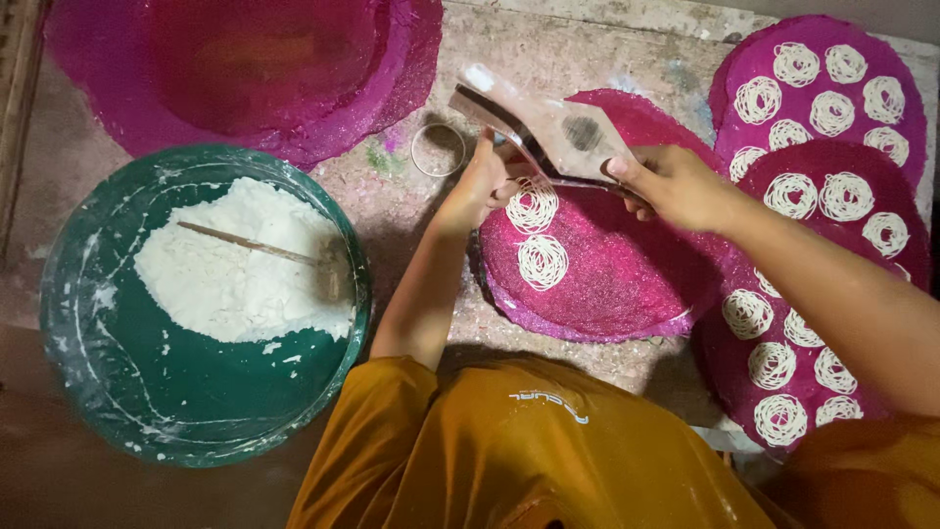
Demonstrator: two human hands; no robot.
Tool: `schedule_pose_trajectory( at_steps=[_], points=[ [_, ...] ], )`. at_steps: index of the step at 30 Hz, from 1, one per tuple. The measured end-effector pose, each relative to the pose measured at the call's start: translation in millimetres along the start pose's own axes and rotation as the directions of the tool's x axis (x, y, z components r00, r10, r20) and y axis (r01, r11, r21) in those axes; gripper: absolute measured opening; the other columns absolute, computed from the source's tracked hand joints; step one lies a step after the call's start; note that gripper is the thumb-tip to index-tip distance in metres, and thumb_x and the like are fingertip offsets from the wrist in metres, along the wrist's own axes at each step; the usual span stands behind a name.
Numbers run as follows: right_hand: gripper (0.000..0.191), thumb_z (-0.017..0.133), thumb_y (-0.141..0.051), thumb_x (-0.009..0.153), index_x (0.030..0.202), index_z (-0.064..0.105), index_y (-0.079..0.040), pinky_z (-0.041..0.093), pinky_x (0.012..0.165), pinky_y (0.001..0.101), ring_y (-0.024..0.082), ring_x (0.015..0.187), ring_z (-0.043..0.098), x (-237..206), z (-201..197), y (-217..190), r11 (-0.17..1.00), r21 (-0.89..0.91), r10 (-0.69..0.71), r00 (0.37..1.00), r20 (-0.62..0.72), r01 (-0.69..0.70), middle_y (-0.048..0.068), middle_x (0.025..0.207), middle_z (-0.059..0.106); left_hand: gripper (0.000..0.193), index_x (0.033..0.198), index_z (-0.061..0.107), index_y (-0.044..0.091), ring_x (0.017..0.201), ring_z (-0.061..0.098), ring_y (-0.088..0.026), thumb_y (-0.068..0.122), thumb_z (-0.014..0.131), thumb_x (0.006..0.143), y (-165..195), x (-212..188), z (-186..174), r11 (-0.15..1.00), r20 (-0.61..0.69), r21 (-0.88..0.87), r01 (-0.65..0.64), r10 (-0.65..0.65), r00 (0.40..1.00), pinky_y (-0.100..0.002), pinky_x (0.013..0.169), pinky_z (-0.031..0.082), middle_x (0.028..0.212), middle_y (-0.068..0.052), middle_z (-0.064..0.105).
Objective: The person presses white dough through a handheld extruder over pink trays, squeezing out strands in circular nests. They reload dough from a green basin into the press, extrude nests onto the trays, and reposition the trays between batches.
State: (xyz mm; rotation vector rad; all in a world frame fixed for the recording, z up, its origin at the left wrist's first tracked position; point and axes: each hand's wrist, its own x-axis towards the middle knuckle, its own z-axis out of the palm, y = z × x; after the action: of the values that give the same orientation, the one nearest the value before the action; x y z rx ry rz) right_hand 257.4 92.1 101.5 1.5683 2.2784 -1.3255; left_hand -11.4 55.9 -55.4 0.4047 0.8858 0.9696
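Here the press (548, 127) slants up-left above the pink mat (607, 274); the right hand (676, 186) grips its handle, the left hand (480, 181) closed on its near end.

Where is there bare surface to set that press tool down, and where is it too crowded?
Bare tabletop lies along the far edge, between the big pink mat stack and the filled mats on the right. A smaller patch surrounds the metal ring. The mat under both hands is mostly free nearside. The right side is packed with noodle coils; the green basin fills the left.
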Motion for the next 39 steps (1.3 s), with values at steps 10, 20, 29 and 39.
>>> schedule_pose_trajectory(
  at_steps=[10, 20, 29, 39],
  points=[
    [0.067, 0.036, -0.063, 0.101, 0.104, 0.065, -0.002, 0.057, 0.062, 0.0333, 0.016, 0.066, 0.065, 2.4, -7.0, 15.8, 0.978, 0.192, -0.071, 0.997, -0.043, 0.078, 0.007, 0.077, 0.067, 0.063, 0.155, 0.046, 0.007, 0.068, 0.051, -0.01, 0.042, 0.035, 0.104, -0.3, -54.5, 7.9, 0.662, -0.152, 0.664, -0.347, 0.574, 0.804, -0.023, 0.059, 0.047, 0.121, -0.013, 0.076],
    [0.076, 0.02, -0.065, 0.099, 0.094, 0.064, -0.003, 0.063, 0.06, 0.0365, 0.02, 0.063, 0.067, 4.1, -38.5, 1.0, 0.995, -0.002, 0.092, 0.963, 0.253, -0.095, 0.008, 0.07, 0.067, 0.056, 0.096, 0.056, 0.013, 0.094, 0.057, -0.019, 0.068, 0.048, 0.104, 71.1, 8.6, 70.4, 0.533, 0.273, -0.813, -0.233, 0.704, 0.656, -0.043, 0.098, 0.049, 0.086, 0.001, 0.055],
    [0.071, 0.026, -0.06, 0.105, 0.101, 0.066, 0.0, 0.061, 0.061, 0.038, 0.021, 0.062, 0.063, 13.6, -22.6, -26.7, 0.98, -0.152, 0.135, 0.989, 0.064, -0.124, 0.009, 0.071, 0.062, 0.051, 0.075, 0.046, 0.019, 0.066, 0.044, -0.014, 0.062, 0.045, 0.101, 72.8, 51.3, 46.1, 0.497, 0.064, -0.749, -0.438, 0.713, 0.698, -0.037, 0.078, 0.043, 0.068, 0.006, 0.041],
    [0.068, 0.028, -0.056, 0.107, 0.108, 0.066, 0.001, 0.058, 0.063, 0.0369, 0.02, 0.059, 0.065, 24.4, -28.8, -24.6, 0.979, -0.198, 0.033, 0.999, -0.027, -0.038, 0.009, 0.069, 0.063, 0.056, 0.075, 0.045, 0.018, 0.063, 0.041, -0.015, 0.066, 0.034, 0.102, 89.5, 71.6, 51.0, 0.479, 0.042, -0.738, -0.476, 0.736, 0.676, -0.036, 0.073, 0.04, 0.065, 0.005, 0.04]
  ],
)
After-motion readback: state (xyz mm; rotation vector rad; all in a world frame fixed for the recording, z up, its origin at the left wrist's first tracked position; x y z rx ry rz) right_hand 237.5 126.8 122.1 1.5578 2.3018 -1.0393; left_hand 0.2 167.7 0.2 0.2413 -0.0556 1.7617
